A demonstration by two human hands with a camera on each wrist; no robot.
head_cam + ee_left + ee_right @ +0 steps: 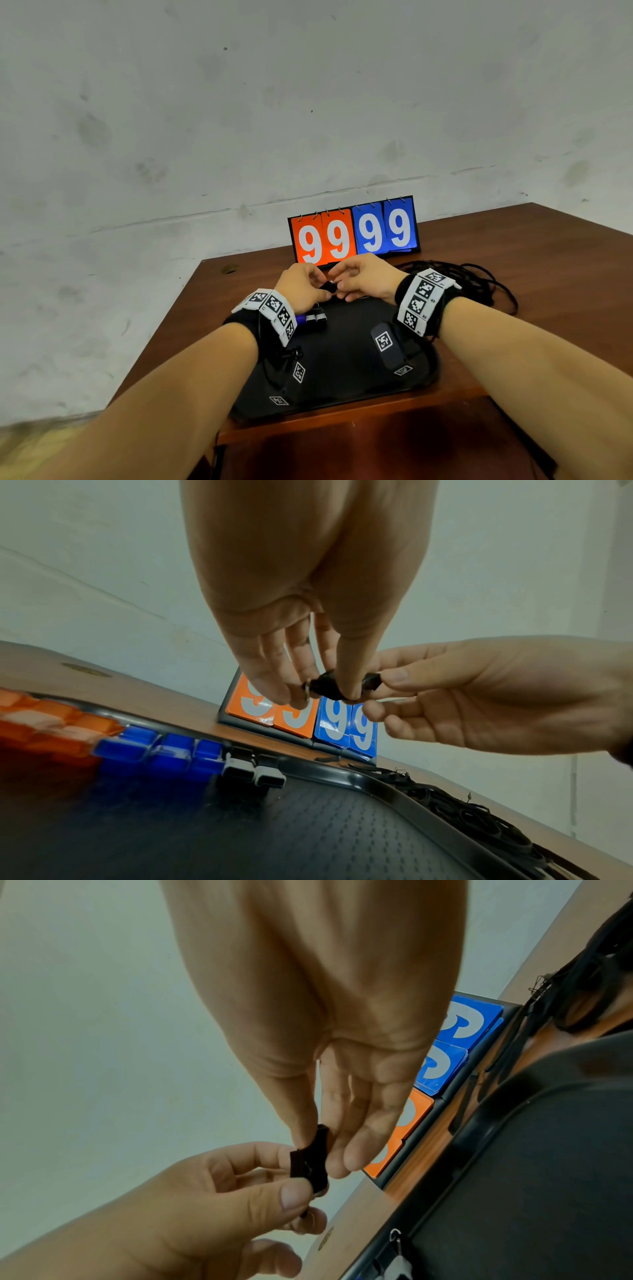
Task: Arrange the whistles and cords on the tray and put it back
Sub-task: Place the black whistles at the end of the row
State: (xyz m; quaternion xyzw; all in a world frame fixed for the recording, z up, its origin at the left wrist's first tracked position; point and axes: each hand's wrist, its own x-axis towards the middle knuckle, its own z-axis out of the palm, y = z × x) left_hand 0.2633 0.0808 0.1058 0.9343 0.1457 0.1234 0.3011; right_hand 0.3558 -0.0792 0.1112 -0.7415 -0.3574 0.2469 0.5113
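A small black whistle (pixel 330 286) (pixel 337 687) (pixel 313 1161) is held in the air over the far edge of the black tray (pixel 342 383). My left hand (pixel 317 279) (pixel 322 693) pinches its ring end between thumb and fingers. My right hand (pixel 346 282) (pixel 320 1150) pinches the mouthpiece end. Along the tray's far left edge (pixel 377 780) lies a row of whistles: orange ones (pixel 51 718), blue ones (pixel 164 753) and two black-and-white ones (pixel 253 772). A tangle of black cords (pixel 479 284) (pixel 462 813) lies on the table right of the tray.
A flip scoreboard (pixel 352 229) showing 99 in orange and 99 in blue stands just behind the hands, against the pale wall. The brown table (pixel 239 291) ends close on the left and at the front. My forearms and wrist cameras hang over the tray.
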